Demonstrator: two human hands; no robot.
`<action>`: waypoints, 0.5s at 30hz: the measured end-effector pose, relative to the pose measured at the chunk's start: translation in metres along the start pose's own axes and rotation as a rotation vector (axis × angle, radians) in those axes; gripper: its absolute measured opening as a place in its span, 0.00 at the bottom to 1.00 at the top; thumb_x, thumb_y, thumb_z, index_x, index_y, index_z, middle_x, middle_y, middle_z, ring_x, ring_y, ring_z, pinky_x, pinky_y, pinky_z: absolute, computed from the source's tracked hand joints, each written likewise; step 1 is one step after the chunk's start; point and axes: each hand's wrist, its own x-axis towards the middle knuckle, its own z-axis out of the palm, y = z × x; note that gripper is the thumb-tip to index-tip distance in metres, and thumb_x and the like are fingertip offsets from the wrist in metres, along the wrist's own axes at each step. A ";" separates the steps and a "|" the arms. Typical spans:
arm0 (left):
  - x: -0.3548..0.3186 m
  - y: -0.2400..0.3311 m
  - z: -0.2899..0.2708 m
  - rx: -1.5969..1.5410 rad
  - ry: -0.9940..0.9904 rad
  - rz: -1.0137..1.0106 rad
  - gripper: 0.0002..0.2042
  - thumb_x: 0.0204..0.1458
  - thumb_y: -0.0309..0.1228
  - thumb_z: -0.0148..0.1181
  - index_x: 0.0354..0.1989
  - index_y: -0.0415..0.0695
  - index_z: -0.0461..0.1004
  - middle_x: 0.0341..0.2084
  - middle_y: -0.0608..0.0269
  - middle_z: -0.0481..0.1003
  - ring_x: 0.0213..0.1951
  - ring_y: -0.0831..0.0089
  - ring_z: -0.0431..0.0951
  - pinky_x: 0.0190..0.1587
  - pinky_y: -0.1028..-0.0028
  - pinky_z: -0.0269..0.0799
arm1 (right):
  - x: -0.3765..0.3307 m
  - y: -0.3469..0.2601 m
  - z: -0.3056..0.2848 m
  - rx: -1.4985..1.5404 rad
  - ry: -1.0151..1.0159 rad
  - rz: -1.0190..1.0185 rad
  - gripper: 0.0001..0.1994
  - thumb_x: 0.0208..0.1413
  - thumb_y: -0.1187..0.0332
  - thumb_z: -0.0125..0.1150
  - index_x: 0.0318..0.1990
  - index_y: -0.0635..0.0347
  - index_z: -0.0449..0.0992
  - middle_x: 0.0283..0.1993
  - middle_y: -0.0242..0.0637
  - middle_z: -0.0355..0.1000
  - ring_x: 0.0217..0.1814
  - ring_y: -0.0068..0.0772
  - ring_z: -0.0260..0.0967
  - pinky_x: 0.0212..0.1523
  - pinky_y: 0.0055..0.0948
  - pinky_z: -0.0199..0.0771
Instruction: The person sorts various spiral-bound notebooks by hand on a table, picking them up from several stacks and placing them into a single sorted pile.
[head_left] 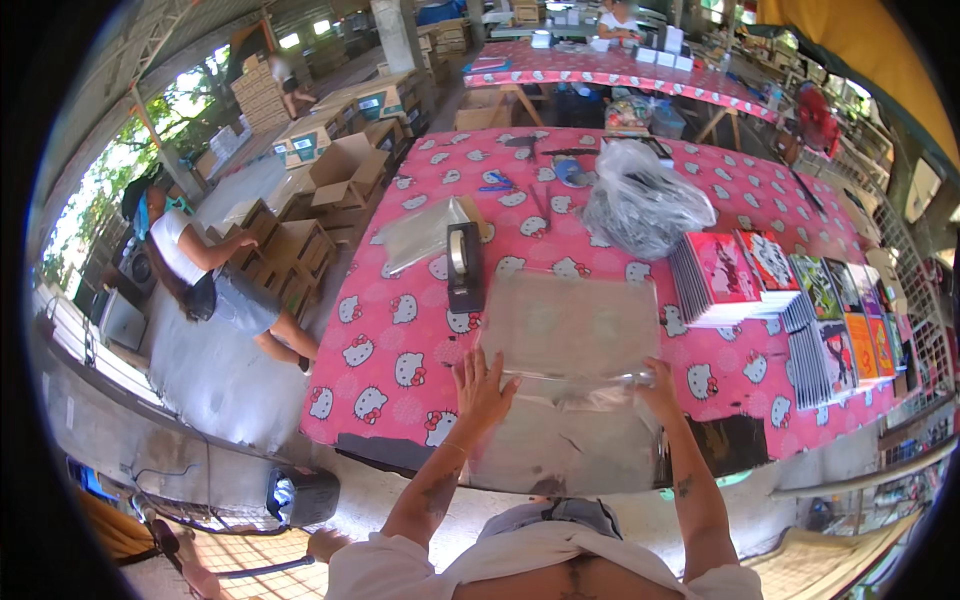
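Leftward passage is offered to the left hand [484, 392] over the pink cat-print tablecloth [375, 332], while its forward path is blocked by a black tape dispenser [465, 285]. Rightward of the right hand [658, 392], reach is limited by stacks of colourful-covered books [722, 268]; farther ahead, the way is obstructed by a bulging clear plastic bag [645, 205].

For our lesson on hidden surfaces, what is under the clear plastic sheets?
The pink tablecloth shows beside the clear plastic sheets. What lies directly beneath them is covered and cannot be made out; the left hand hides part of their edge.
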 end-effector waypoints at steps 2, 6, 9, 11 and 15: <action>-0.004 0.003 0.001 -0.034 -0.039 0.007 0.34 0.57 0.56 0.46 0.68 0.49 0.58 0.68 0.37 0.49 0.70 0.41 0.46 0.66 0.38 0.37 | -0.015 -0.008 0.001 -0.064 0.021 0.022 0.34 0.40 0.73 0.66 0.61 0.56 0.66 0.59 0.49 0.61 0.62 0.50 0.60 0.62 0.41 0.61; 0.009 0.025 -0.025 0.053 0.025 -0.057 0.33 0.58 0.53 0.48 0.67 0.46 0.59 0.68 0.33 0.46 0.68 0.39 0.49 0.66 0.40 0.41 | -0.029 -0.065 -0.027 -0.455 0.317 0.062 0.32 0.47 0.65 0.65 0.63 0.44 0.64 0.70 0.53 0.50 0.69 0.59 0.50 0.64 0.55 0.52; 0.010 0.045 -0.039 -0.155 0.167 0.034 0.31 0.56 0.45 0.56 0.66 0.44 0.60 0.67 0.33 0.47 0.67 0.39 0.52 0.64 0.46 0.51 | -0.052 -0.157 -0.115 -0.185 0.533 -0.313 0.30 0.49 0.63 0.64 0.62 0.49 0.65 0.70 0.54 0.49 0.71 0.57 0.47 0.67 0.51 0.49; 0.011 0.072 -0.032 -0.288 0.209 0.101 0.30 0.55 0.40 0.58 0.65 0.43 0.60 0.66 0.34 0.48 0.66 0.39 0.54 0.63 0.49 0.55 | -0.110 -0.232 -0.185 -0.199 0.706 -0.528 0.27 0.50 0.67 0.64 0.59 0.55 0.68 0.69 0.55 0.51 0.69 0.56 0.49 0.67 0.50 0.47; 0.015 0.168 -0.017 -0.563 0.256 0.256 0.28 0.54 0.30 0.61 0.64 0.43 0.61 0.65 0.38 0.50 0.62 0.43 0.60 0.60 0.53 0.62 | -0.191 -0.323 -0.263 0.427 1.415 -1.664 0.19 0.61 0.52 0.50 0.47 0.55 0.78 0.54 0.52 0.66 0.57 0.42 0.65 0.70 0.30 0.52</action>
